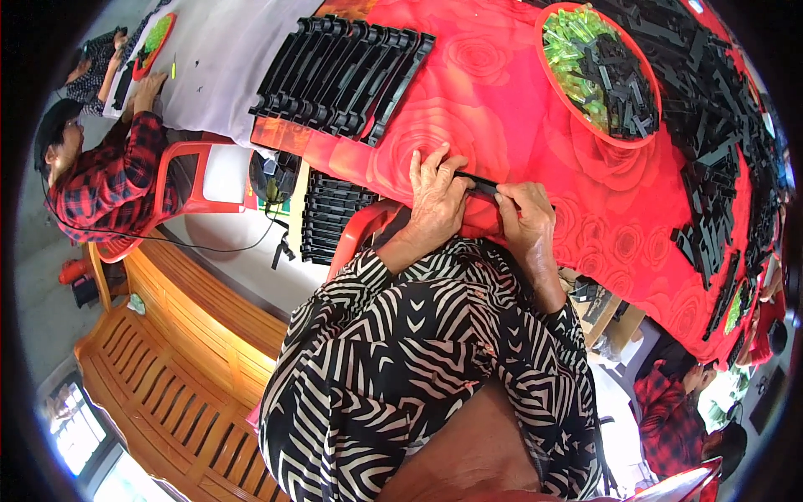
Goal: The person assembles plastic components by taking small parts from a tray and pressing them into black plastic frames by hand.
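The left hand (439, 192) holds one end of a black strip (481, 183), its thumb and a finger closed on it while the other fingers stand partly raised and spread. The right hand (527, 217) pinches the other end between thumb and bent fingers. The strip lies slantwise between the two hands, over the near edge of the bench (502, 109); whether it touches the red cloth beneath is hard to tell.

The step in hand looks like close handwork on this single strip, perhaps fitting or adjusting something at the right hand's end, though the fingertips hide whatever is there. The next move seems to call for a firm hold by the left hand and a small, exact push or turn by the right, with the strip kept in line so that it does not twist or slip.

Beyond the left hand, a row of long black frames (339, 75) lies side by side on the bench, well apart from the strip. To the far right stands a red-rimmed tray (626, 143) with yellow-green pieces (577, 38) on one side and black pieces (623, 92) on the other. Past it spreads a loose black heap (719, 125).
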The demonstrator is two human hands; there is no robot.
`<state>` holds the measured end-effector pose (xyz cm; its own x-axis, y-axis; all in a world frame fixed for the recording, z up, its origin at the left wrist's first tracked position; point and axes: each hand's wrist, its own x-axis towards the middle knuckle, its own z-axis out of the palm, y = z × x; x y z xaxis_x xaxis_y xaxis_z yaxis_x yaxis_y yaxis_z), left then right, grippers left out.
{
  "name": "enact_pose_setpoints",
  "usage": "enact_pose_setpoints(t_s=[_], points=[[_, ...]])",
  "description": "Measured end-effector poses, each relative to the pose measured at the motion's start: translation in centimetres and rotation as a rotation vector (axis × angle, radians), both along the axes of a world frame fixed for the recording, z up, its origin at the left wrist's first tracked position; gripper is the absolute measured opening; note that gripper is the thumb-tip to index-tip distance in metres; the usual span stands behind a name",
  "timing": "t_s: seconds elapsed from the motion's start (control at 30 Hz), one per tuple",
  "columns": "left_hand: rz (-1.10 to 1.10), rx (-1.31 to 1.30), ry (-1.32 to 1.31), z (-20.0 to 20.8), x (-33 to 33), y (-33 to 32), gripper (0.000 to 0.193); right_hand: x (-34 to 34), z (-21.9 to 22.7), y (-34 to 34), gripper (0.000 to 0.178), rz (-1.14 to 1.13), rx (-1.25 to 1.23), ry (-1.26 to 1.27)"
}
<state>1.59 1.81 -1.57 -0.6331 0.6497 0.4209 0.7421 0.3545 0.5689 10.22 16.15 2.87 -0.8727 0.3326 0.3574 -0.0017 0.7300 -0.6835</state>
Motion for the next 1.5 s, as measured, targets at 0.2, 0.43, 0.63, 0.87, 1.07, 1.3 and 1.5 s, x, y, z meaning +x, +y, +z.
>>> enact_pose_setpoints(t_s=[0.2,0.43,0.63,0.87,1.07,1.3,1.5], points=[[-0.014,0.038,-0.022,-0.3,0.2,0.1,0.012,0.2,0.3,0.3,0.008,0.043,0.014,-0.043],[0.010,0.086,-0.012,-0.5,0.7,0.2,0.017,0.2,1.4,0.3,0.006,0.062,0.080,-0.180],[0.018,0.134,-0.006,-0.7,0.8,0.3,0.020,0.3,1.6,0.2,0.005,0.021,0.140,-0.222],[0.013,0.192,-0.038,-0.3,0.6,0.3,0.021,0.6,1.3,1.0,0.005,-0.012,0.041,-0.199],[0.006,0.192,-0.023,-0.6,0.7,0.3,0.018,0.7,1.1,0.7,0.007,-0.091,-0.206,-0.217],[0.016,0.187,-0.006,-0.6,0.7,0.3,0.014,0.3,0.3,0.7,0.007,-0.035,-0.056,-0.160],[0.012,0.191,0.009,-0.7,0.6,0.4,0.012,0.6,0.1,0.5,0.006,-0.095,-0.152,-0.117]])
